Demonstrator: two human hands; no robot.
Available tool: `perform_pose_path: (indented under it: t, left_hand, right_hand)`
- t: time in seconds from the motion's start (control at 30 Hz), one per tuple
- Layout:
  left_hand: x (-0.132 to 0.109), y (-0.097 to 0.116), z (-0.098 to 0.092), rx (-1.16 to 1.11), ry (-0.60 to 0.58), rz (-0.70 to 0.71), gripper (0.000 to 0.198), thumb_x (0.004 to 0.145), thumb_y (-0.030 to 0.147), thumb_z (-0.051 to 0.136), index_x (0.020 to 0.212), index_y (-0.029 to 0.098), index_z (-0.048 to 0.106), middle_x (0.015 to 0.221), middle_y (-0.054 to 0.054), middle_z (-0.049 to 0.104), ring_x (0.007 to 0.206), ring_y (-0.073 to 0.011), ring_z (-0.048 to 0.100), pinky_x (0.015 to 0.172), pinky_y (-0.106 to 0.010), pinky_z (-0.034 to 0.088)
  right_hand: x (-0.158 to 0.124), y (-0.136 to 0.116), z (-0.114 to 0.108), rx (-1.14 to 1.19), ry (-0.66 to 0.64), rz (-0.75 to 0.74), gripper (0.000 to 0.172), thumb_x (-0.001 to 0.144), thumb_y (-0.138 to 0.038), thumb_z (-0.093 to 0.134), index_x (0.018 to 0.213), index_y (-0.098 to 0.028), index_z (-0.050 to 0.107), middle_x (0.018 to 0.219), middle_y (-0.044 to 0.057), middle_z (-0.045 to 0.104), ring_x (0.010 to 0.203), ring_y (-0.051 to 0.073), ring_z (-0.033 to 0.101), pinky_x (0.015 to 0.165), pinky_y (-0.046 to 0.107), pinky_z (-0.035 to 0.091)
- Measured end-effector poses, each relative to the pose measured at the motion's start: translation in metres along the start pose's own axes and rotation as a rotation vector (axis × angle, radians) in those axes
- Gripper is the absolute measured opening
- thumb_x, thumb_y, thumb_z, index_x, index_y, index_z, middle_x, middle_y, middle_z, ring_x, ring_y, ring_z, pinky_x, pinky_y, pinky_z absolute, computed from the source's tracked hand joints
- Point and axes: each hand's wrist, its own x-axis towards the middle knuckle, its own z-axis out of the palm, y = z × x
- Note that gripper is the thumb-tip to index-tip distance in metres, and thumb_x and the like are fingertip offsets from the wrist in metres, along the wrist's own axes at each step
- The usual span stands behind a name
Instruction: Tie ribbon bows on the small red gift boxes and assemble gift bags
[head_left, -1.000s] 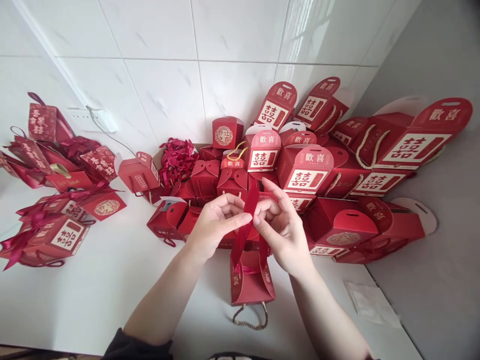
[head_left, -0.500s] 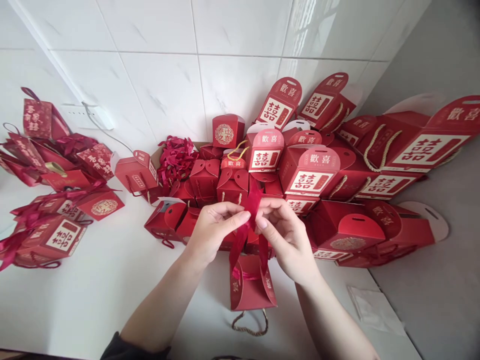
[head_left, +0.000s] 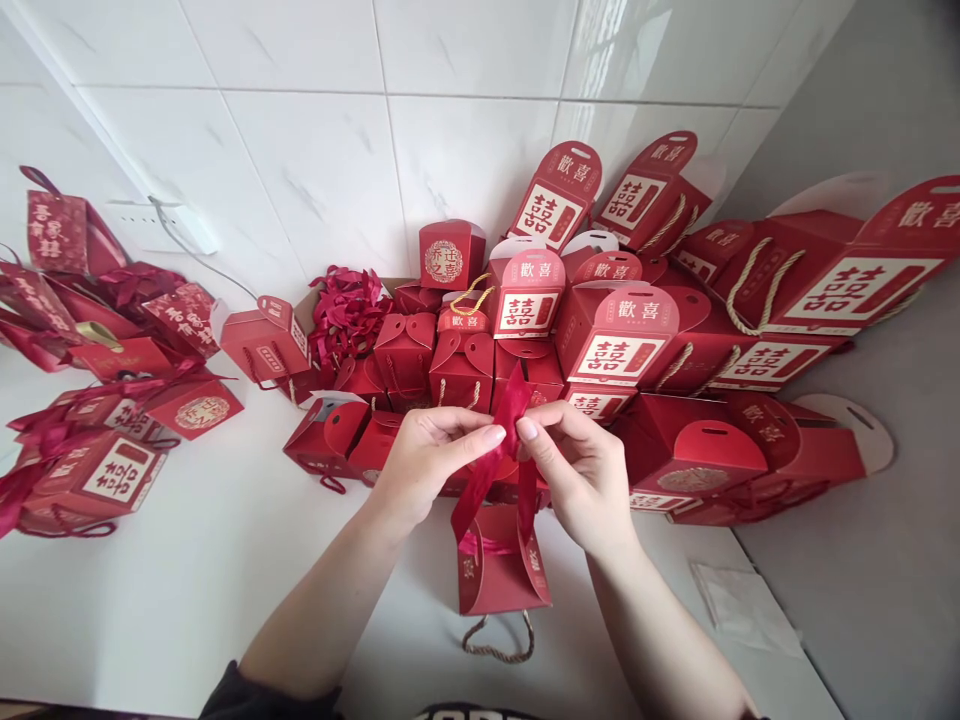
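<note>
Red ribbon (head_left: 471,500) is pinched between your left hand (head_left: 427,455) and right hand (head_left: 581,475), above the box (head_left: 499,580) near the table's (head_left: 187,560) front edge. Tug unevenly and it may slip free.

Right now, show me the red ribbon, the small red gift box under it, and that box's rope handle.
red ribbon (head_left: 474,500): head view, on the left hanging strand.
small red gift box (head_left: 499,585): head view, on its front face.
rope handle (head_left: 499,657): head view, on the bottom of the loop.
</note>
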Motion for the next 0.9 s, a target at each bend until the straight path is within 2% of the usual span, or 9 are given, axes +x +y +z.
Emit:
perform_pose_path:
  t: [0.17,0.33,0.5,0.67,0.9]
  left_hand:
    - [-0.0002,-0.0017,0.0010,-0.036,-0.054,-0.032,0.018,0.073,0.031,0.081,0.086,0.019,0.079,0.078,-0.004,0.075,0.071,-0.0149,0.069,0.067,-0.024,0.055]
    - [0.0008,-0.0019,0.0018,-0.017,-0.062,-0.022,0.013,0.075,0.030,0.080,0.083,0.020,0.078,0.076,-0.002,0.073,0.067,-0.0108,0.065,0.064,-0.020,0.052]
    - [0.0013,-0.0020,0.0026,0.017,-0.034,-0.015,0.014,0.075,0.031,0.080,0.076,0.018,0.075,0.066,0.000,0.067,0.059,-0.0074,0.057,0.058,-0.018,0.046]
    - [0.0006,-0.0008,0.0029,0.052,-0.011,0.010,0.016,0.074,0.032,0.080,0.076,0.017,0.076,0.067,-0.001,0.068,0.058,-0.0098,0.057,0.058,-0.021,0.046]
    - [0.0010,-0.0016,0.0028,0.015,-0.015,0.004,0.013,0.074,0.031,0.081,0.076,0.019,0.076,0.067,0.001,0.068,0.058,-0.0075,0.055,0.057,-0.019,0.045]
  right_hand:
    - [0.0008,0.0005,0.0000,0.026,0.044,-0.002,0.017,0.092,-0.032,0.063,0.080,-0.021,0.065,0.068,-0.002,0.060,0.064,0.012,0.053,0.063,0.025,0.045]
    - [0.0012,0.0005,0.0017,0.039,0.048,-0.004,0.015,0.092,-0.031,0.063,0.081,-0.021,0.065,0.067,-0.003,0.059,0.063,0.011,0.052,0.062,0.024,0.044]
    - [0.0021,-0.0026,0.0009,0.037,0.026,-0.003,0.016,0.093,-0.032,0.062,0.081,-0.021,0.064,0.068,-0.003,0.058,0.063,0.011,0.051,0.062,0.024,0.043]
    - [0.0011,-0.0037,-0.0018,0.014,-0.009,-0.017,0.021,0.095,-0.034,0.058,0.081,-0.020,0.063,0.070,-0.001,0.058,0.068,0.013,0.053,0.068,0.027,0.045]
    - [-0.0006,-0.0034,-0.0017,-0.031,-0.026,-0.035,0.010,0.092,-0.029,0.062,0.086,-0.021,0.065,0.074,-0.001,0.062,0.067,0.013,0.056,0.064,0.025,0.046]
